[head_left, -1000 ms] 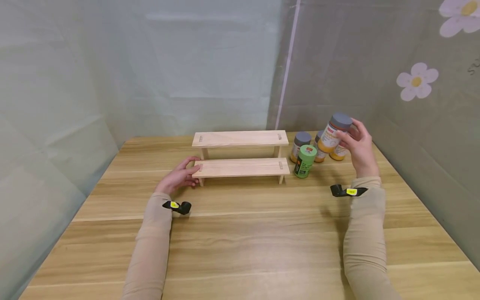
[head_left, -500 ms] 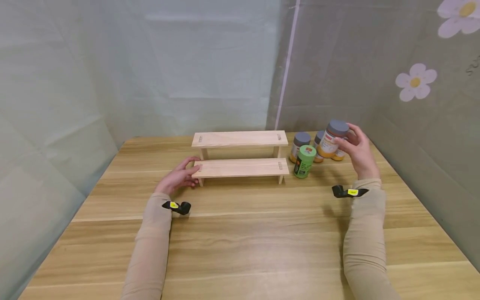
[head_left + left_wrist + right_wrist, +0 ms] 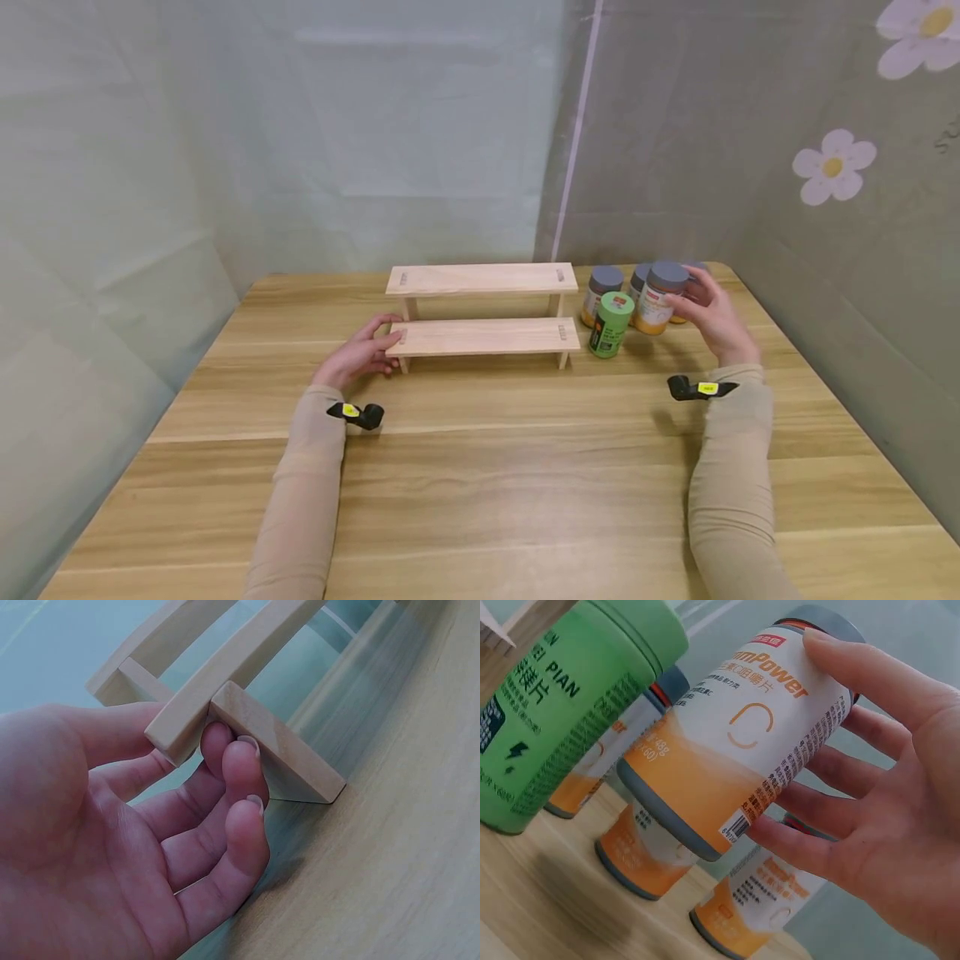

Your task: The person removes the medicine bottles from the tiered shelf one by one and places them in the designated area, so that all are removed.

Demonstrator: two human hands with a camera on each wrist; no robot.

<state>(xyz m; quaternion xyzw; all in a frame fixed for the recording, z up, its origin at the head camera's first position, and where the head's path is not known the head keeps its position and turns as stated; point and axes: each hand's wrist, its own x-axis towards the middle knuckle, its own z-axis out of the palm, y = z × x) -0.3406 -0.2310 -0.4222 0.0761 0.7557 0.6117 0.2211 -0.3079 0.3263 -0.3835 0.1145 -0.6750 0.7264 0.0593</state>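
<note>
My left hand (image 3: 358,354) holds the left end of the lower board of a two-tier wooden shelf (image 3: 483,335). In the left wrist view, its curled fingers (image 3: 244,832) reach under the board beside the short leg. At the right, my right hand (image 3: 718,323) grips a white and orange supplement bottle (image 3: 654,310) with a grey-blue lid. The right wrist view shows thumb and fingers around the upright part of this bottle (image 3: 735,727), tilted in that view, its base above the table. A green bottle (image 3: 611,327) stands just left of it.
Several matching orange and white bottles stand around the held one: one at the left (image 3: 603,287), one behind (image 3: 637,279), and one by my right fingers, partly hidden. The wooden table (image 3: 480,467) meets pale sheets at the back and sides.
My right hand has lowered the supplement bottle toward the table, bringing it closer behind the green bottle. My left hand and the shelf have stayed in place.
</note>
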